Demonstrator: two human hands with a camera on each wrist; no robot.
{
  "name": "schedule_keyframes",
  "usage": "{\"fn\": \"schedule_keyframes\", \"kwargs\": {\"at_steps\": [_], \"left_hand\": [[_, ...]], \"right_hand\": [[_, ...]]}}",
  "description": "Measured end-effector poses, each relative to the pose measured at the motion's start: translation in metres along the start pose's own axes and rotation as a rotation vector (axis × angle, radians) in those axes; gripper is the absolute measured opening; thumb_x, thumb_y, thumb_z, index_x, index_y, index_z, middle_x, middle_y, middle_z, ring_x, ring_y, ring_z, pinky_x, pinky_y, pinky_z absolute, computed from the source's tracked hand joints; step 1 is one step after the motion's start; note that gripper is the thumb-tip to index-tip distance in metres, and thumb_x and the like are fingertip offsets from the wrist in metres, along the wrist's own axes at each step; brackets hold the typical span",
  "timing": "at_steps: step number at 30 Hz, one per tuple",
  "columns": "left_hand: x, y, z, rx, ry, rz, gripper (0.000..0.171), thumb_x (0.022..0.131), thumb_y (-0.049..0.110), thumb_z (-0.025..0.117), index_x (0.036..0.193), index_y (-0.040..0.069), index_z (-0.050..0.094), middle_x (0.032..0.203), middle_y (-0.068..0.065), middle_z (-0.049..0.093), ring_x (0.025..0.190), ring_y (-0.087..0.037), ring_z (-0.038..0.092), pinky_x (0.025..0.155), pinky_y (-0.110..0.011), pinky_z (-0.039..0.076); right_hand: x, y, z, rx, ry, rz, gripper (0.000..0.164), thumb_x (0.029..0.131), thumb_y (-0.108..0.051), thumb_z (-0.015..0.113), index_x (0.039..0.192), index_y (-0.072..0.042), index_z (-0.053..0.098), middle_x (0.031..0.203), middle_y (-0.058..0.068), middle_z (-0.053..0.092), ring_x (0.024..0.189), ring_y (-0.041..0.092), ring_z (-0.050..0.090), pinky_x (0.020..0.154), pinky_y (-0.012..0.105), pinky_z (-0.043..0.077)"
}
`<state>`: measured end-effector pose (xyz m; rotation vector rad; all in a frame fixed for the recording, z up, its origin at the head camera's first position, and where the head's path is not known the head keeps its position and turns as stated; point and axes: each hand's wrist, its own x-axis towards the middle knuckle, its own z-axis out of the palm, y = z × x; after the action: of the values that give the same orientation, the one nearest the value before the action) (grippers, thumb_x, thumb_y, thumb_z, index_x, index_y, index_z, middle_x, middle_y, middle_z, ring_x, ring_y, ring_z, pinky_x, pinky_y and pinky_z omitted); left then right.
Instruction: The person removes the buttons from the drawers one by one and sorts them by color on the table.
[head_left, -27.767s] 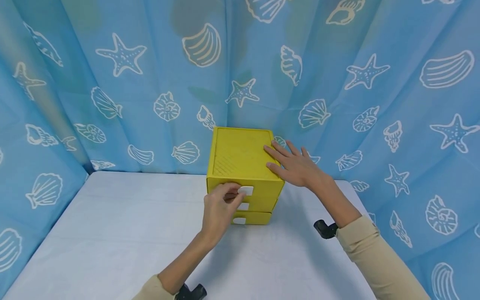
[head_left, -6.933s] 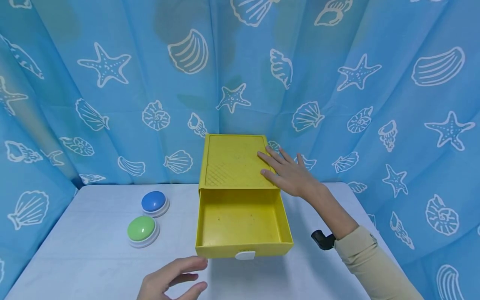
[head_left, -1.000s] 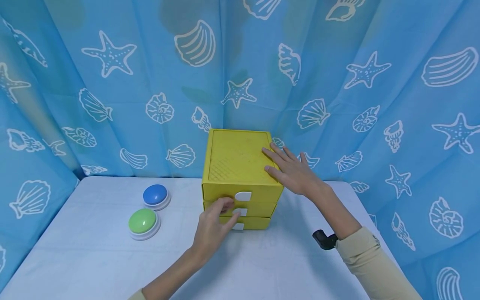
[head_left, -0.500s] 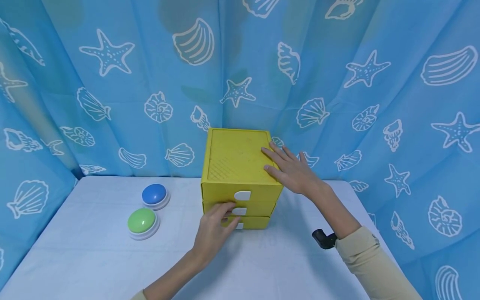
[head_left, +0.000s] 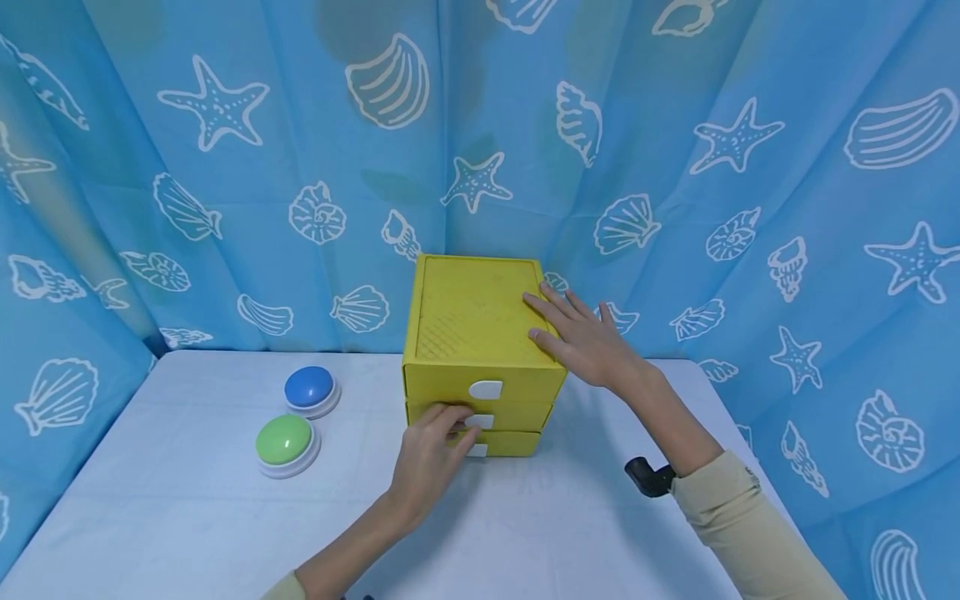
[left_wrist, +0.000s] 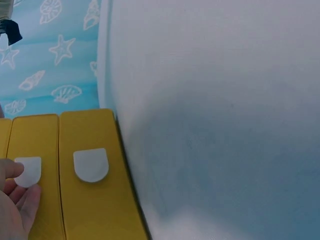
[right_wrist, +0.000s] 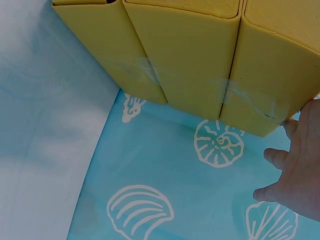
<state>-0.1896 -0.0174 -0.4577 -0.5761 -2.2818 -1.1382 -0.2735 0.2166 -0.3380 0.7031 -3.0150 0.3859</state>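
A yellow drawer cabinet (head_left: 480,312) with three stacked drawers stands at the back of the table, all of them pushed in. My left hand (head_left: 427,454) pinches the white handle (head_left: 482,422) of the middle drawer. The left wrist view shows thumb and fingers about that handle (left_wrist: 31,172), with the bottom drawer's handle (left_wrist: 91,165) beside it untouched. Spread over the cabinet's right top edge, my right hand (head_left: 588,337) rests with straight fingers. In the right wrist view that hand (right_wrist: 300,165) is at the cabinet's side. What the drawers contain is hidden.
Left of the cabinet, a blue push button (head_left: 309,388) and a green push button (head_left: 283,440) with white bases sit on the white tablecloth (head_left: 187,500). A blue shell-patterned curtain (head_left: 330,150) hangs right behind the cabinet and along the sides.
Earlier the left hand was at the top handle; later the top drawer stood out, bare, with both buttons on the table. That drawer is now in, and the left hand has closed on the middle handle.
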Motion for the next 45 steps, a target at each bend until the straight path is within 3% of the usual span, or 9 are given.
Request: {"fn": "schedule_keyframes", "kwargs": {"at_steps": [21, 26, 33, 41, 45], "left_hand": [[-0.001, -0.004, 0.005, -0.025, 0.070, 0.031, 0.010, 0.077, 0.005, 0.073, 0.085, 0.008, 0.068, 0.082, 0.002, 0.061, 0.073, -0.005, 0.060, 0.064, -0.011, 0.049], [-0.003, -0.004, 0.004, -0.029, 0.042, 0.020, 0.010, 0.077, 0.005, 0.073, 0.085, 0.009, 0.069, 0.081, 0.003, 0.061, 0.073, -0.004, 0.059, 0.065, -0.008, 0.048], [-0.009, -0.002, 0.003, -0.019, 0.049, 0.058, 0.011, 0.075, 0.003, 0.075, 0.083, 0.008, 0.070, 0.079, 0.003, 0.061, 0.072, -0.003, 0.058, 0.063, -0.008, 0.047], [-0.019, 0.005, -0.002, 0.018, -0.003, 0.008, 0.013, 0.075, 0.009, 0.076, 0.087, 0.011, 0.070, 0.082, 0.006, 0.060, 0.075, -0.001, 0.057, 0.066, -0.008, 0.047], [-0.024, 0.008, -0.004, 0.029, 0.007, 0.021, 0.014, 0.074, 0.008, 0.076, 0.086, 0.012, 0.071, 0.082, 0.007, 0.061, 0.074, -0.001, 0.057, 0.066, -0.007, 0.046]], "right_hand": [[0.000, -0.002, -0.001, -0.001, -0.013, 0.002, 0.061, 0.093, -0.060, 0.022, 0.147, -0.033, 0.014, 0.153, -0.006, 0.003, 0.138, 0.026, -0.002, 0.101, 0.065, -0.005], [0.001, -0.002, 0.000, -0.009, -0.017, 0.007, 0.062, 0.093, -0.061, 0.022, 0.147, -0.032, 0.014, 0.153, -0.005, 0.003, 0.138, 0.029, 0.000, 0.101, 0.065, -0.004], [0.001, -0.001, 0.000, 0.003, -0.011, 0.017, 0.062, 0.092, -0.062, 0.023, 0.147, -0.034, 0.015, 0.153, -0.007, 0.004, 0.138, 0.028, 0.000, 0.101, 0.065, -0.005], [0.002, -0.001, 0.001, 0.002, -0.011, 0.031, 0.062, 0.092, -0.062, 0.023, 0.147, -0.035, 0.014, 0.153, -0.007, 0.003, 0.138, 0.028, 0.000, 0.102, 0.065, -0.005], [0.002, 0.000, 0.001, -0.006, -0.011, 0.036, 0.062, 0.091, -0.063, 0.023, 0.147, -0.035, 0.014, 0.153, -0.007, 0.003, 0.138, 0.030, 0.002, 0.101, 0.065, -0.005]]}}
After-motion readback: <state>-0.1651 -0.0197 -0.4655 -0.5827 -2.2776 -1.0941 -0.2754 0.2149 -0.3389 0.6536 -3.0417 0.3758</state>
